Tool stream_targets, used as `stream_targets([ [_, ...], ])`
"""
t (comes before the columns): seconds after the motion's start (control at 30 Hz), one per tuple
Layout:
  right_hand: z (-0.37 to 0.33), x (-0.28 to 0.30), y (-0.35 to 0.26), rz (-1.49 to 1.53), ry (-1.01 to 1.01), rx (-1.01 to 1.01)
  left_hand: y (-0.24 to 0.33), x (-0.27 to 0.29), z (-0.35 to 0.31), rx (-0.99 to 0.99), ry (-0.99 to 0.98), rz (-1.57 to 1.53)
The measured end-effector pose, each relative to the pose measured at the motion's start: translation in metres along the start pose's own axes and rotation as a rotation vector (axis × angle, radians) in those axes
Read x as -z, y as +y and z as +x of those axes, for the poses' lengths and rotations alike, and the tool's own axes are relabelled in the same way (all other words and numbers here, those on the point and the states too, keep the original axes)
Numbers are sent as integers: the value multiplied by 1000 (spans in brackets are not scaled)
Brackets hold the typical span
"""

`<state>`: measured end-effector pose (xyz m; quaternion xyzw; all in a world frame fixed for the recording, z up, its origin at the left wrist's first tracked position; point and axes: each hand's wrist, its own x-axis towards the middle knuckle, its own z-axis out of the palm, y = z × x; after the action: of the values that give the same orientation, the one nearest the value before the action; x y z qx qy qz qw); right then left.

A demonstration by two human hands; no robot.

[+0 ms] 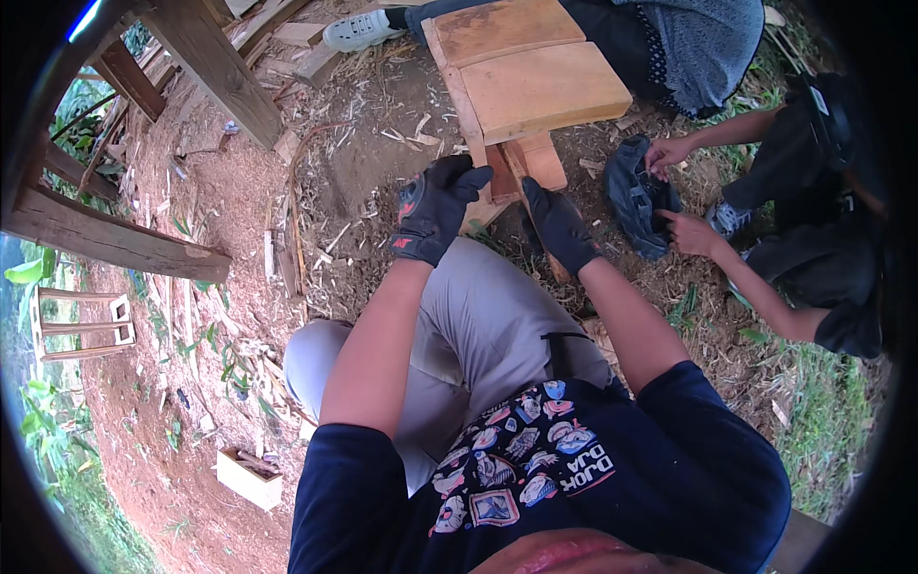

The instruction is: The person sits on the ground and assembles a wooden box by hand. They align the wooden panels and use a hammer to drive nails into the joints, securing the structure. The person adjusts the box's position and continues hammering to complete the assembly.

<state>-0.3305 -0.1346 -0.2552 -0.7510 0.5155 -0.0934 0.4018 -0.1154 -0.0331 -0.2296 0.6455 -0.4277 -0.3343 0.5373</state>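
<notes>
A wooden piece built of light planks (540,91) stands in front of me, with a reddish-brown board (499,174) showing under its near end. My left hand (438,209), in a black glove, is closed with its fingertips at the left edge of that board; what they pinch is hidden. In a black glove too, my right hand (564,225) is closed around a narrow wooden strip (516,165). The strip's upper end lies against the reddish-brown board, and its lower end comes out below my palm.
At the right, another person's hands (690,232) hold a dark plastic bag (626,206). Someone else's leg and white shoe (363,32) lie beyond the planks. Wooden posts (215,72) stand at the left. A wooden box of scraps (251,478) sits on the shaving-strewn ground.
</notes>
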Motion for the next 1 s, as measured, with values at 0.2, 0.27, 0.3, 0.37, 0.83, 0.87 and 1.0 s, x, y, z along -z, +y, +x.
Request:
stream_targets([
  [0.2,4,7,0,38,-71,-241,-8,-7,3,-21,54,-110],
  [0.27,-3,7,0,157,-25,-178,-9,-3,2,9,31,-15],
  [0.3,-4,6,4,221,6,-145,-7,-1,3,16,15,34],
  [0.37,-9,6,17,172,19,-104,9,2,-2,29,3,48],
  [0.83,-7,9,65,-17,60,-20,6,-5,0,18,6,8],
  [0.87,-2,12,74,-77,16,-19,7,-6,1,21,-2,-9],
  [1.0,0,26,32,-18,-51,-139,0,1,5,3,-24,3],
])
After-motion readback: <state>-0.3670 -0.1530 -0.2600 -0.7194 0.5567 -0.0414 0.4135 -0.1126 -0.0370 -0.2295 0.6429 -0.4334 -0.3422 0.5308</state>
